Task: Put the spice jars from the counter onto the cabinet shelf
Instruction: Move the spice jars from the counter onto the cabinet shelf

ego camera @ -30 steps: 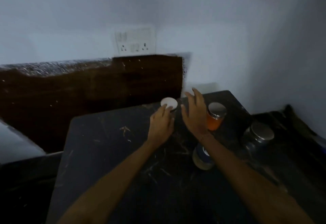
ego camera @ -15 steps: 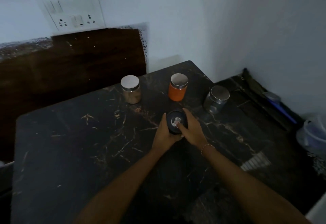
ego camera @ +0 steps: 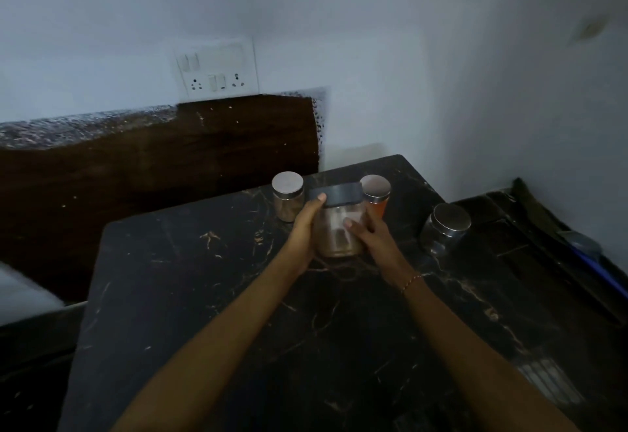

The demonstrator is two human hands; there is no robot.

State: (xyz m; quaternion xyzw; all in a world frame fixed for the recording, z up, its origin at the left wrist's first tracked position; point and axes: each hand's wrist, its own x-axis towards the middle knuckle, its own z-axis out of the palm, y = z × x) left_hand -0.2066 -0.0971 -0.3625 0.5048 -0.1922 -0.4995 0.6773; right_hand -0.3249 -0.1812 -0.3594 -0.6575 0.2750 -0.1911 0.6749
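Hands, left hand [ego camera: 303, 231] and right hand [ego camera: 373, 240], clasp the black-lidded jar [ego camera: 338, 219] above the worktop [ego camera: 204, 295]; three jars wait, none shelved that I can see.

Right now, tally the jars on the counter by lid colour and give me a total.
Silver lid: 3, the brown-spice jar, the orange-spice jar, the clear jar.
Dark lid: 1, the dark-lidded jar between left hand and right hand.
Total: 4.
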